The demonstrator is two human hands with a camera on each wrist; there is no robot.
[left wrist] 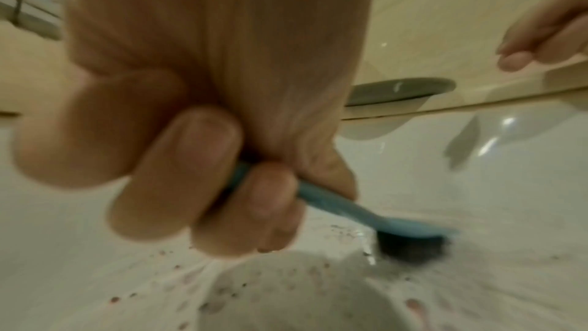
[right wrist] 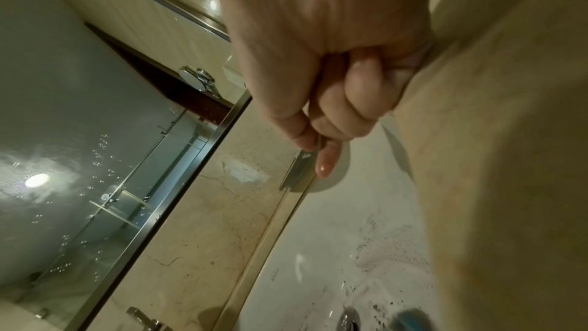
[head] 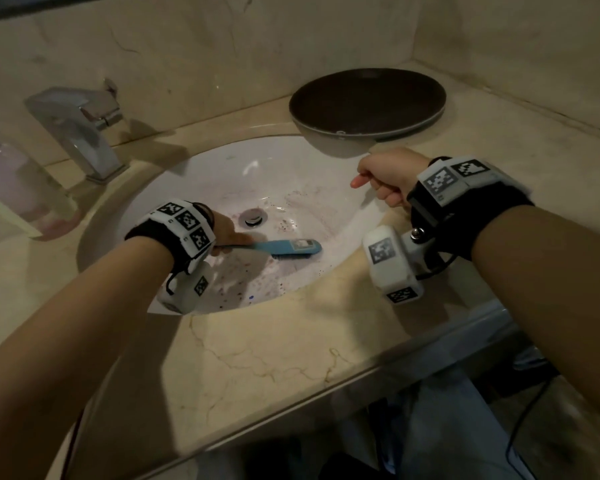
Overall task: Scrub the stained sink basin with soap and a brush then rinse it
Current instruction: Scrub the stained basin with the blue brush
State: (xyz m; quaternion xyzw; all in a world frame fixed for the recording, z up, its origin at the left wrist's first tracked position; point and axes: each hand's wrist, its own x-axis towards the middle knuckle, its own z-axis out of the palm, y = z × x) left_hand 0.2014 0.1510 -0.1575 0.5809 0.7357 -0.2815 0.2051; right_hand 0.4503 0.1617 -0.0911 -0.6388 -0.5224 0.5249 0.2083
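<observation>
Head view: one brush, one sink.

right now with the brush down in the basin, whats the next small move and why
Probably drag the brush toward the near wall of the sink basin. The left hand grips its blue handle with the bristles down beside the drain, and dark specks and a pinkish smear still cover that near slope. The right hand hovers curled at the far rim, holding nothing.
</observation>
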